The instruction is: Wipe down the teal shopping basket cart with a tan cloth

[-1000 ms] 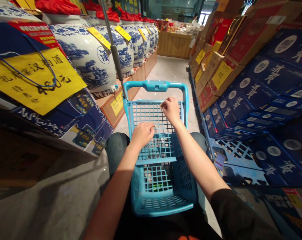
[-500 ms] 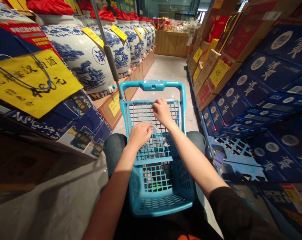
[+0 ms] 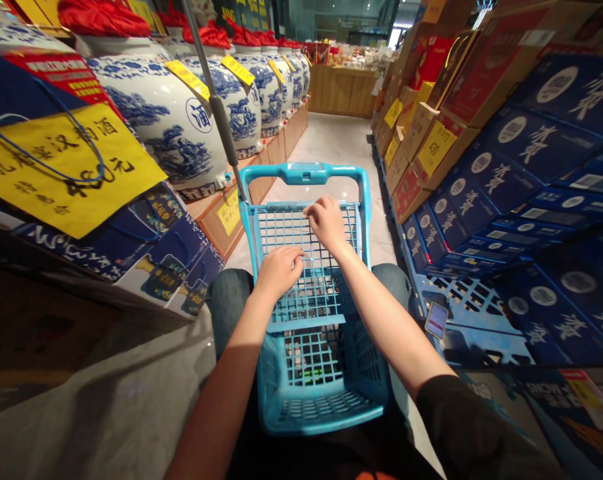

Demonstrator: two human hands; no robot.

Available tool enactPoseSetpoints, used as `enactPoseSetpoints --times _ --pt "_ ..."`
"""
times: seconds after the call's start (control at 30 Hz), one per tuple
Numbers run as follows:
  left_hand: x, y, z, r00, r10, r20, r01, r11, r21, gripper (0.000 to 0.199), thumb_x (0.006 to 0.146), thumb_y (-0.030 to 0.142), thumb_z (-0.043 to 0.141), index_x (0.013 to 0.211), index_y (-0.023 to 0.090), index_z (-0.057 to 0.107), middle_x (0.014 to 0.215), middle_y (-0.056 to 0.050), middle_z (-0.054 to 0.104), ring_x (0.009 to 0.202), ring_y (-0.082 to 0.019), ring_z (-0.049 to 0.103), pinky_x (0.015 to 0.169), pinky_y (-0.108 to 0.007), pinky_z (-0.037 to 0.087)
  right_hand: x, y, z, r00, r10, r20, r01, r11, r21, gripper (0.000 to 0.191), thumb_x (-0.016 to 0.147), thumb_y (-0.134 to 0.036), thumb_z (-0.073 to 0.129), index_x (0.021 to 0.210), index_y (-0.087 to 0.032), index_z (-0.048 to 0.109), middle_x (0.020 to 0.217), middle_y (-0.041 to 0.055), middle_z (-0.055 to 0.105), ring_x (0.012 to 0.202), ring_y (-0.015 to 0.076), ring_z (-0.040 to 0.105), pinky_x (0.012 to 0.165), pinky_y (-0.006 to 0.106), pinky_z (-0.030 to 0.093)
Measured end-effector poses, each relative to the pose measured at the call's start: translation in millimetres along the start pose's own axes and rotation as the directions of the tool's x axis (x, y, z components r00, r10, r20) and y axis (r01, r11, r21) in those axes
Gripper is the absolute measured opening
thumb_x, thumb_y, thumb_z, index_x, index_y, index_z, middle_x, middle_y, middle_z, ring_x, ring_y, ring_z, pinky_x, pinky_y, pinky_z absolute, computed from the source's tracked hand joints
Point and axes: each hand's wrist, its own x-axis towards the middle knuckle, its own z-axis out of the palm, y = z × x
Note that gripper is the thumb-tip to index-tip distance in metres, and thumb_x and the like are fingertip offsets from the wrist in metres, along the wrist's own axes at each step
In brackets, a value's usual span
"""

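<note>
A turquoise plastic shopping cart (image 3: pixel 306 323) stands between my knees, its handle bar at the far end. My left hand (image 3: pixel 280 272) lies at the left part of the lattice panel, with fingers curled together onto the grid. Higher up, near the panel's top edge, my right hand (image 3: pixel 327 223) is closed in a pinch. A small pale bit shows at its fingertips, too small to name. Below the panel, the basket's lattice floor shows, with a bit of green visible through it.
Blue-and-white jars (image 3: pixel 176 120) with red cloth tops line the left side. A yellow price sign (image 3: pixel 66 167) hangs at near left. Stacked blue boxes (image 3: pixel 511 177) rise at right. A phone (image 3: pixel 436 320) lies on a blue pallet (image 3: pixel 491 327). A grey pole (image 3: pixel 221 123) slants beside the handle.
My right hand has shifted slightly downward on the panel, and its fingers have bent more. My left hand and the cart have stayed nearly in place.
</note>
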Motion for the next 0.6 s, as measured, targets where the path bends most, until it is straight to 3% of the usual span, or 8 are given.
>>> enactPoseSetpoints --times 0.03,0.13,0.27,0.37,0.43,0.6 --pt "0.1 -0.3 -0.1 1.0 -0.001 0.001 0.001 1.0 0.004 0.032 0.095 0.014 0.053 0.106 0.022 0.082 0.118 -0.008 0.084 0.115 -0.029 0.078 0.107 -0.046 0.063 -0.6 -9.9 4.7 0.996 -0.065 0.065 0.066 0.998 -0.02 0.025 0.095 -0.007 0.053 0.099 -0.018 0.075 0.12 0.0158 0.068 0.116 0.0333 0.055 0.105 0.047 0.048" --pt "-0.2 -1.7 0.3 1.0 0.009 -0.004 -0.009 1.0 0.004 0.031 0.094 0.013 0.054 0.106 0.022 0.082 0.118 -0.007 0.084 0.115 -0.029 0.078 0.108 -0.046 0.062 1.0 -22.5 9.8 0.99 -0.095 0.103 0.099 0.994 -0.041 0.025 0.095 -0.007 0.055 0.104 -0.017 0.076 0.125 0.0165 0.068 0.117 0.0334 0.054 0.104 0.047 0.048" --pt "-0.7 -2.8 2.3 1.0 0.012 -0.009 -0.012 1.0 -0.003 0.032 0.095 0.012 0.054 0.106 0.02 0.082 0.121 -0.008 0.083 0.118 -0.029 0.077 0.11 -0.046 0.061 6.1 5.7 -0.9 1.0 0.013 -0.018 -0.013 1.0 -0.025 0.02 0.095 -0.011 0.058 0.098 -0.019 0.076 0.114 0.014 0.07 0.111 0.0323 0.056 0.098 0.045 0.049" --pt "-0.3 -2.5 3.9 1.0 0.003 -0.004 -0.003 1.0 0.003 0.032 0.095 0.011 0.054 0.106 0.02 0.083 0.12 -0.008 0.083 0.117 -0.029 0.077 0.108 -0.046 0.062 7.2 30.6 -7.1 0.979 0.129 -0.155 -0.129 0.992 0.011 0.019 0.095 -0.013 0.058 0.095 -0.02 0.076 0.107 0.0116 0.07 0.107 0.0302 0.058 0.096 0.043 0.049" --pt "0.0 -1.8 4.6 1.0 0.001 -0.005 -0.001 1.0 0.006 0.031 0.095 0.011 0.055 0.107 0.019 0.083 0.12 -0.008 0.083 0.117 -0.029 0.077 0.108 -0.046 0.062 5.9 34.4 -6.2 0.97 0.154 -0.187 -0.153 0.988 0.021 0.02 0.096 -0.014 0.058 0.096 -0.02 0.076 0.105 0.0112 0.07 0.106 0.0296 0.058 0.095 0.041 0.049" --pt "0.1 -0.9 4.4 1.0 -0.009 -0.011 0.009 1.0 0.006 0.03 0.094 0.009 0.057 0.107 0.019 0.083 0.12 -0.008 0.083 0.116 -0.029 0.078 0.108 -0.046 0.062 2.9 10.4 1.7 0.996 0.058 -0.07 -0.063 0.995 -0.072 0.024 0.099 -0.01 0.057 0.103 -0.019 0.078 0.11 0.0119 0.072 0.108 0.0293 0.06 0.092 0.039 0.047"
